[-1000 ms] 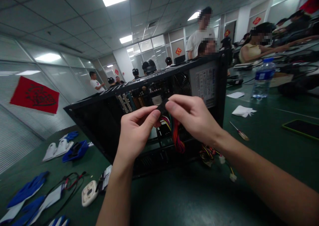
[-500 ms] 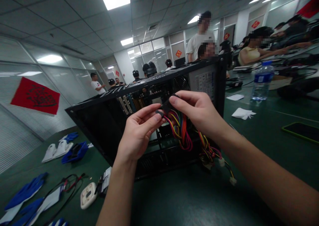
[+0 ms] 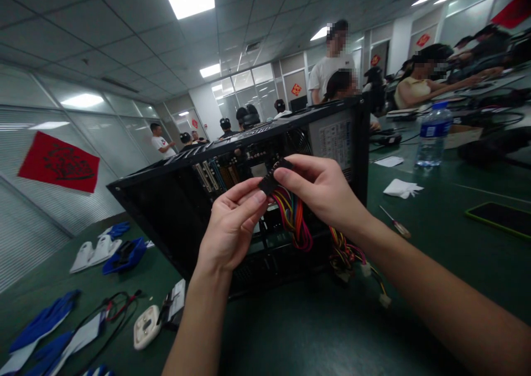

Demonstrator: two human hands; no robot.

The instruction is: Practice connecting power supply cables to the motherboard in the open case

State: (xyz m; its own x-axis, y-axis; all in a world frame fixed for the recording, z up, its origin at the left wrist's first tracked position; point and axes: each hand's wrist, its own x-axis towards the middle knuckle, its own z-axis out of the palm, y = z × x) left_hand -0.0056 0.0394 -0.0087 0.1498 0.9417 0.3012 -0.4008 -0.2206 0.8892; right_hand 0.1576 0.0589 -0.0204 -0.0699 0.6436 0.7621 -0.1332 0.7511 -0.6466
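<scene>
Both my hands pinch a long black power cable connector (image 3: 271, 181) in front of an open computer case (image 3: 166, 210). My left hand (image 3: 234, 218) grips its left end between thumb and fingers, while my right hand (image 3: 319, 191) holds the right end. From the connector's underside hangs a bundle of coloured wires (image 3: 295, 218), red, yellow, orange and purple. Behind it, inside the case, are expansion slots (image 3: 209, 176) and a labelled power supply (image 3: 334, 144). More power cables with white plugs (image 3: 365, 269) dangle at the case's lower right.
On the green table (image 3: 298, 337), blue-and-white gloves (image 3: 43, 320), a blue tray (image 3: 124, 254) and a white device (image 3: 146, 327) lie left. A screwdriver (image 3: 396, 223), tissue (image 3: 402, 188), water bottle (image 3: 433, 135) and phone (image 3: 501, 219) lie right. Several people sit or stand beyond.
The connector has turned, so its row of pin holes now shows, and my fingers have brought its two ends into one straight line. The screwdriver has come into sight beside my right forearm.
</scene>
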